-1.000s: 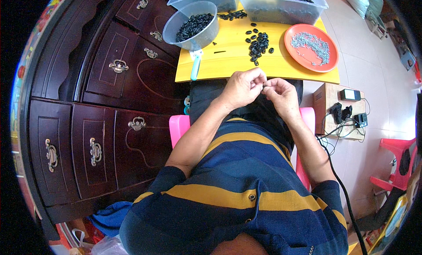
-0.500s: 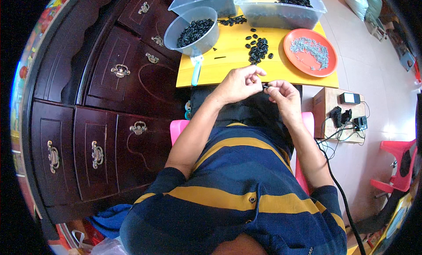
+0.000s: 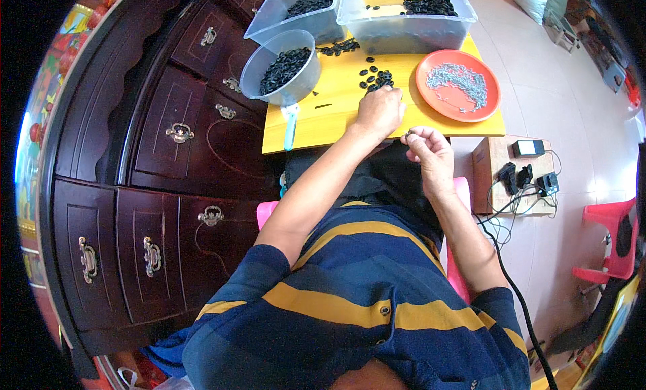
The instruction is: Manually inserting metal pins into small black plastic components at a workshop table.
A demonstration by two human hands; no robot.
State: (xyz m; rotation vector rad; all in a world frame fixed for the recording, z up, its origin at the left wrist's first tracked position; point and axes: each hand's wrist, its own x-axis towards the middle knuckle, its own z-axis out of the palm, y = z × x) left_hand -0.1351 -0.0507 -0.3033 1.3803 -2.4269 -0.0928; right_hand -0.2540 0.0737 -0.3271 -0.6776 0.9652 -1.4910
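My left hand [image 3: 381, 113] reaches over the yellow table to a small pile of black oval pieces [image 3: 382, 79], touching its near side. Its fingers are curled down and together; the fingertips and whatever they hold are hidden. Just off the table's front edge, above my lap, my right hand [image 3: 432, 150] is closed, with thumb and forefinger pinching a small dark piece [image 3: 408, 134]. To the right of the pile, an orange-red plate [image 3: 431, 107] holds many small silvery metal pieces [image 3: 464, 81].
A round clear tub [image 3: 246, 81] and two clear bins [image 3: 404, 37] [image 3: 259, 37] hold more black pieces. A light-blue-handled tool [image 3: 290, 131] lies at the table's left edge [image 3: 272, 138]. Dark drawers [image 3: 161, 128] stand left; a wooden box [image 3: 482, 168] with adapters and cables stands right.
My left hand has moved away from my right hand, forward to the pile of black pieces. The right hand stays near the table edge with its pinch. The whole view has shifted slightly.
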